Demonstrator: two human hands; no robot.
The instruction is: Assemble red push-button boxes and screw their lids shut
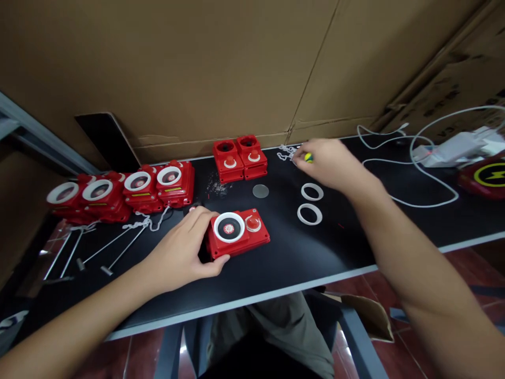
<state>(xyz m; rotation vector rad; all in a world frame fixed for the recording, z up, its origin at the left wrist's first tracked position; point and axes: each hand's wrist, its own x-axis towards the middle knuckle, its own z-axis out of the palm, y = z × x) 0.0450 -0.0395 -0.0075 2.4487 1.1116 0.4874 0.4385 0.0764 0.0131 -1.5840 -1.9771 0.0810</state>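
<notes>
Head: glossy red box (244, 242); rings (320, 215)

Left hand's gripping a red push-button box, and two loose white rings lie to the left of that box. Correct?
Not quite: the head view shows the loose white rings to the right of the red push-button box. The left hand is gripping that box.

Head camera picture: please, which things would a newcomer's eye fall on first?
Probably the bright red box with a white ring, held by the left hand at the middle of the black table. Then the row of four red boxes at the left, and two more red boxes side by side at the back.
</notes>
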